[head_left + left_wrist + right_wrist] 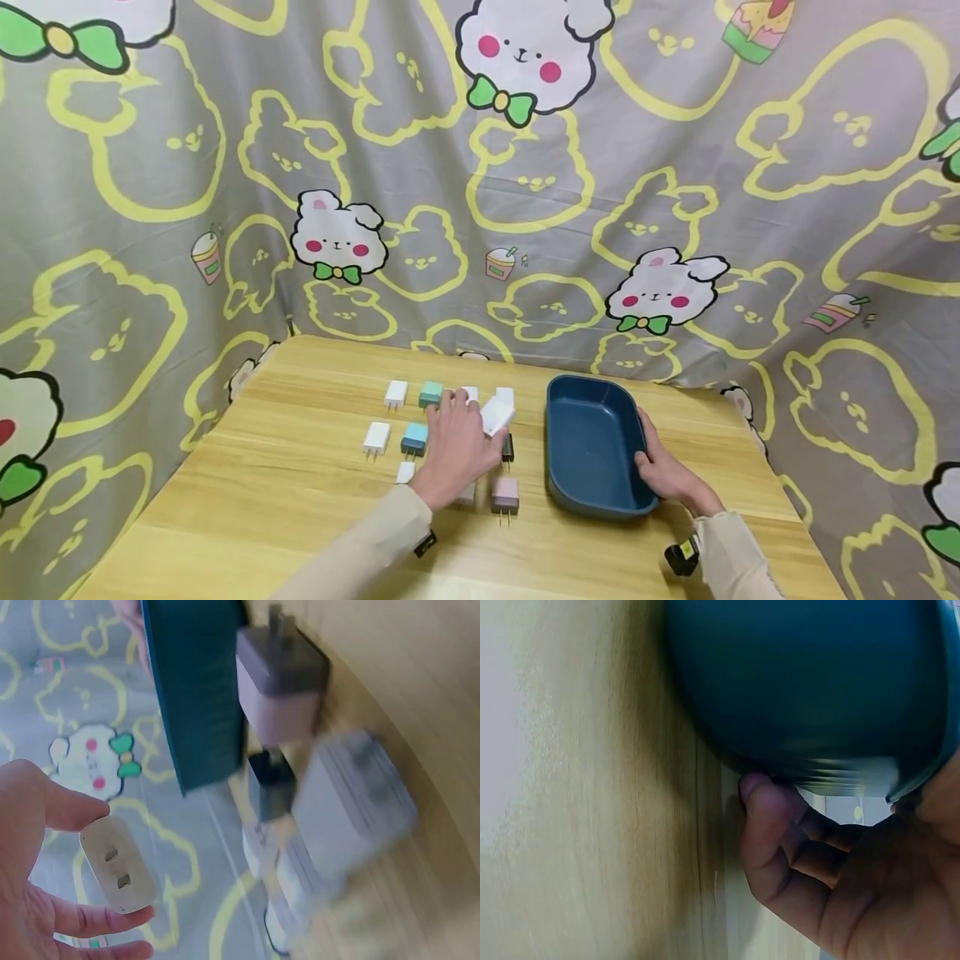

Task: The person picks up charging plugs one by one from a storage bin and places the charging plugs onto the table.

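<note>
My left hand (459, 446) pinches a white charger plug (497, 415) between thumb and fingers, above the other plugs. In the left wrist view the two prong slots face the camera on this white plug (116, 862). On the right, my right hand (666, 467) grips the side wall of a dark blue bin (592, 442), thumb over the rim. The right wrist view shows curled fingers (769, 825) low against the bin's outer wall. Closest to my left hand are a black plug (508, 448), a pink and purple plug (506, 495) and a blue plug (414, 438).
Further plugs lie in loose rows: a green one (431, 393), a white one (395, 393) at the back and another white one (377, 437) at the left. My left hand partly covers some. A patterned curtain (525, 183) hangs behind the wooden table (225, 492).
</note>
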Available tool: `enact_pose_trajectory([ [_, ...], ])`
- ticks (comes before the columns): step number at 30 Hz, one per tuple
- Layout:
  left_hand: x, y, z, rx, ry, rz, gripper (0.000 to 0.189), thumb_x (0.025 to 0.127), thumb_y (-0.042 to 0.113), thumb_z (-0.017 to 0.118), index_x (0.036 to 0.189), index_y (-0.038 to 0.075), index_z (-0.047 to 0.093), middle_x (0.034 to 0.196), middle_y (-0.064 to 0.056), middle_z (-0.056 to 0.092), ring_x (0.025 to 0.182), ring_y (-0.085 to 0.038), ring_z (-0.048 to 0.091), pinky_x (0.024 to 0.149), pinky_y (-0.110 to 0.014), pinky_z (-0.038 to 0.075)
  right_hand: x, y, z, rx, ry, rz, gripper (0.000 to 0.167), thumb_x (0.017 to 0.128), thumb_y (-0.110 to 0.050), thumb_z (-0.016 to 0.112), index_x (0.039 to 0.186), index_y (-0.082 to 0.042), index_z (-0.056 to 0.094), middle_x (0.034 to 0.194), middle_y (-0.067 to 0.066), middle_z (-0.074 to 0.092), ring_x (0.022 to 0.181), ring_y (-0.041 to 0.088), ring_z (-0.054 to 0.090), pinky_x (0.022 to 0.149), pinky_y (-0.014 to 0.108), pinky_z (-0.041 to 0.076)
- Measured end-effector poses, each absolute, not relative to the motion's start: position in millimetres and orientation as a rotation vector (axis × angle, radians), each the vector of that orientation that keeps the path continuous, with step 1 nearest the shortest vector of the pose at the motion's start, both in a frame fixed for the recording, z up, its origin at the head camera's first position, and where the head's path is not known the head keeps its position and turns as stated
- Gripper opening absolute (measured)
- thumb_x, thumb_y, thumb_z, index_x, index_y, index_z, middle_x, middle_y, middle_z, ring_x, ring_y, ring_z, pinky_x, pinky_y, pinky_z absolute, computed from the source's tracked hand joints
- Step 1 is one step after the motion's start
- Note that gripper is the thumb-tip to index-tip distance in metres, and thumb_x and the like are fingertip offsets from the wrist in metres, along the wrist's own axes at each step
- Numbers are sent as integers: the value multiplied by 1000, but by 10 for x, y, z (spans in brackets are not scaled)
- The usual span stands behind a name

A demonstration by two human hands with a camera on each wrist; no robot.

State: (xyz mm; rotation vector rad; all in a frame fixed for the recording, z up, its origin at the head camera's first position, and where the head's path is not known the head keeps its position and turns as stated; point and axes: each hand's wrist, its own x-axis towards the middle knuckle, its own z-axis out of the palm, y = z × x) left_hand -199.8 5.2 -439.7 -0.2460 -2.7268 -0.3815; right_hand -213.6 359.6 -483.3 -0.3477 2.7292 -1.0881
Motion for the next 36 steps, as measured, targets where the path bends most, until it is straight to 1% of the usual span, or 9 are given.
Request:
enact_pose_trajectory([
  [7, -1941, -363, -4392, -127, -2717, -385, 62, 88, 58, 66, 99, -3, 71, 118, -21, 63, 111, -37, 54, 92, -57, 46, -2146, 3587, -4835, -349, 2723, -1086, 74, 103, 1, 35, 159, 1, -12, 163, 40, -1, 148, 58, 15, 114, 65, 26],
  [13, -1863, -686, -4366, -29, -2730, -413, 60, 87, 56, 68, 94, -3, 70, 121, -24, 61, 113, -40, 52, 87, -61, 47, -2144, 3588, -4833, -362, 2735, -1081, 74, 102, 2, 36, 159, 2, -12, 163, 40, -1, 148, 57, 15, 114, 65, 24],
  [17, -1800, -862, -4400, 21, -2750, -405, 60, 88, 55, 68, 91, -5, 69, 121, -27, 61, 113, -42, 52, 85, -61, 46, -2144, 3604, -4852, -360, 2741, -1080, 73, 102, 1, 36, 159, 2, -10, 163, 39, 0, 148, 57, 15, 118, 38, 30],
  [21, -1740, -1000, -4445, 68, -2768, -404, 60, 88, 53, 68, 89, -7, 68, 119, -29, 60, 113, -44, 51, 85, -64, 45, -2151, 3616, -4861, -358, 2726, -1117, 73, 102, 1, 36, 159, 0, -10, 164, 38, -1, 149, 56, 12, 104, 3, 21],
  [24, -1700, -1085, -4487, 97, -2768, -390, 60, 87, 52, 69, 87, -8, 68, 114, -29, 60, 110, -45, 51, 82, -65, 46, -2145, 3615, -4863, -355, 2727, -1110, 74, 103, 0, 37, 160, 0, -10, 164, 38, -1, 149, 56, 12, 111, 11, 25],
  [26, -1677, -1132, -4515, 114, -2768, -392, 59, 86, 51, 70, 84, -8, 67, 111, -30, 60, 108, -46, 52, 81, -65, 46, -2143, 3613, -4860, -351, 2735, -1094, 74, 103, -1, 37, 160, -1, -10, 164, 38, 0, 149, 56, 13, 118, 31, 29],
  [29, -1636, -1193, -4555, 141, -2775, -399, 59, 86, 51, 70, 81, -7, 65, 107, -29, 59, 106, -46, 52, 79, -65, 46, -2146, 3608, -4852, -348, 2744, -1070, 75, 103, -1, 38, 160, -1, -11, 164, 38, 0, 149, 57, 13, 117, 55, 28],
  [34, -1566, -1272, -4619, 180, -2797, -383, 59, 86, 51, 71, 78, -7, 63, 105, -30, 59, 106, -48, 52, 78, -66, 46, -2152, 3605, -4854, -350, 2740, -1071, 77, 103, -1, 40, 160, -2, -11, 164, 37, 0, 149, 57, 14, 116, 62, 26],
  [36, -1543, -1292, -4645, 187, -2804, -360, 61, 86, 52, 70, 76, -7, 63, 103, -31, 59, 104, -48, 53, 76, -65, 47, -2147, 3610, -4861, -349, 2737, -1084, 77, 102, 0, 40, 160, -2, -11, 164, 37, 0, 149, 56, 14, 118, 54, 27],
])
